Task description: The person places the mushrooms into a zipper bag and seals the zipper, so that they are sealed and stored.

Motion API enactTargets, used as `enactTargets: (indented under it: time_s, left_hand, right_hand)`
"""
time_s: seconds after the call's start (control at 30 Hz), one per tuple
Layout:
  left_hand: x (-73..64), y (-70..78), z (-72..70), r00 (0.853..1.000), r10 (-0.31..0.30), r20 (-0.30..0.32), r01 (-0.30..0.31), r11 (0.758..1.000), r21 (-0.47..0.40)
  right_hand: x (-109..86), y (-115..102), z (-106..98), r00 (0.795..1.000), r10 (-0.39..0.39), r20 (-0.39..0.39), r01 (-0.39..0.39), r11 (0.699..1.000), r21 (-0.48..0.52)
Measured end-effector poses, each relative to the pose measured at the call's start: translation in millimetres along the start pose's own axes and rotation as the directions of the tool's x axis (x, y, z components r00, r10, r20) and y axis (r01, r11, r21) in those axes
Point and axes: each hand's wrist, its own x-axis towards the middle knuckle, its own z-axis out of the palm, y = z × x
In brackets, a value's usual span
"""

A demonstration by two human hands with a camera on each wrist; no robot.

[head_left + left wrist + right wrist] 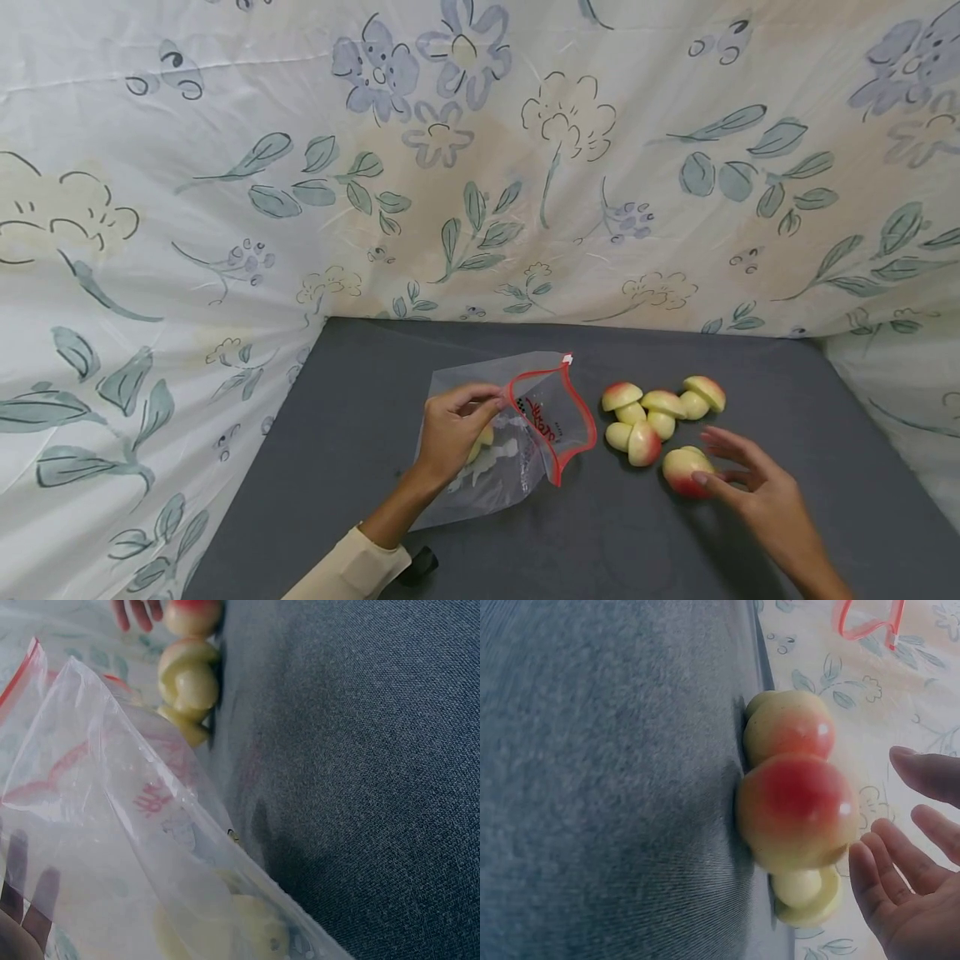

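Observation:
My left hand (pixel 453 429) pinches the mouth of a clear zip bag (pixel 517 479) with a red seal and a white slider. The bag's mouth gapes toward the right. Inside, partly behind the hand, lies at least one pale yellow piece (pixel 255 930). Fingers spread, my right hand (pixel 768 496) is beside a red-and-yellow mushroom-shaped piece (pixel 686 473). In the right wrist view a small gap shows between the fingertips (pixel 861 859) and this rounded red cap (pixel 799 810); the thumb stands apart from it.
Several more mushroom-shaped pieces (pixel 663 403) lie clustered between the bag and my right hand, some touching. A dark grey table (pixel 600 542) bears everything. Floral cloth (pixel 480 208) hangs along its back and sides. A small black object (pixel 418 567) is by the left sleeve.

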Motion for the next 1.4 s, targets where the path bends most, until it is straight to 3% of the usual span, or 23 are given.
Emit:
enactTargets:
  time_s: [0.27,0.5,0.8,1.03,1.4]
  left_hand:
    - [-0.1,-0.2,0.3,1.000,0.011,-0.004,-0.011,1.000,-0.006]
    - [0.5,0.1,0.4,1.000,0.008,-0.002,-0.008,1.000,-0.001]
    - [0.2,0.1,0.2,1.000,-0.006,0.002,0.006,1.000,0.001]
    - [-0.2,0.8,0.5,1.000,-0.010,0.009,0.010,1.000,-0.001]
    - [-1.2,1.4,0.5,1.000,-0.006,0.009,0.006,1.000,0.012]
  right_hand:
    - [-0.7,9,1,0.996,0.081,0.036,-0.079,0.994,-0.077]
    - [3.7,16,-1,0.973,0.191,0.133,-0.175,0.976,-0.126]
    - [4.4,25,2,0.979,0.131,0.158,-0.128,0.991,-0.031]
    - [4.9,25,2,0.941,0.236,0.243,-0.214,0.970,-0.110]
    - [5.5,26,1,0.908,0.309,0.284,-0.281,0.950,-0.137]
